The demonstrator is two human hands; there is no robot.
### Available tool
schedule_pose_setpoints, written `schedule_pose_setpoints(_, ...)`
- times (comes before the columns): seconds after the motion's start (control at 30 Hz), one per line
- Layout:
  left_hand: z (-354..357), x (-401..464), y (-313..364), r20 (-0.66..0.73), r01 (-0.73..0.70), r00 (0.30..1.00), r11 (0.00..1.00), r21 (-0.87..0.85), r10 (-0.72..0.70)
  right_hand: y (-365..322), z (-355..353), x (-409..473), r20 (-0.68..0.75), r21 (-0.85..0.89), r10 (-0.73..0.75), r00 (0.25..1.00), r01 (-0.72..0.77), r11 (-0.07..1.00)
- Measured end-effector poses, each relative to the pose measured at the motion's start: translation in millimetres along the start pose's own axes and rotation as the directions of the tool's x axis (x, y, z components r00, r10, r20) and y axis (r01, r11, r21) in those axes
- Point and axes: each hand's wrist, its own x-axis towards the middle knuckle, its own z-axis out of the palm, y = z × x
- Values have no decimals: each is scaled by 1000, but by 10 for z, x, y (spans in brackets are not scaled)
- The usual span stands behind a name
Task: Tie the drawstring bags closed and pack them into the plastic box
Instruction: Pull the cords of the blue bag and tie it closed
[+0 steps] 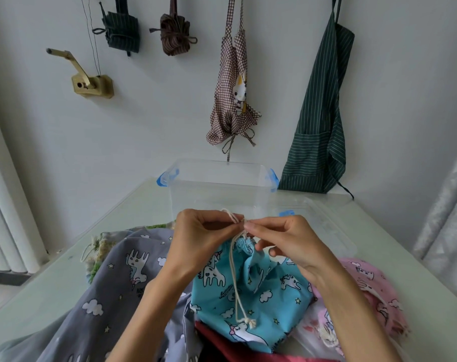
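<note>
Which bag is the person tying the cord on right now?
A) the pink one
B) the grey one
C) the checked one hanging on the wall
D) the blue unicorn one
D: both the left hand and the right hand pinch the white cord at the gathered mouth of the blue unicorn bag, while the plastic box behind holds no bags.

The blue drawstring bag (251, 286) at lower centre is thin matt printed cloth, gathered into soft folds at its mouth, with a rough twisted cream cord (235, 283). The grey bag (110, 288) at lower left and the pink bag (366, 288) at lower right look like the same matt cloth. The plastic box (219, 189) at centre is clear, smooth and glossy, with blue plastic clips. The tabletop (34, 291) is smooth and faintly shiny. The striped apron (318, 121) at upper right is woven cloth.
</note>
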Motion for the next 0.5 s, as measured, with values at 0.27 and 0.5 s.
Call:
schedule_pose_setpoints(0.27, -23, 16, 17, 69, 81, 995, 993, -89, -75, 63, 2, 29, 10, 135, 16, 1000, -17, 991)
schedule_pose_setpoints(0.5, -204, 85, -13, -57, 127, 990, 990, -68, -131, 323, 8, 95, -58, -917, -741, 669, 258, 305)
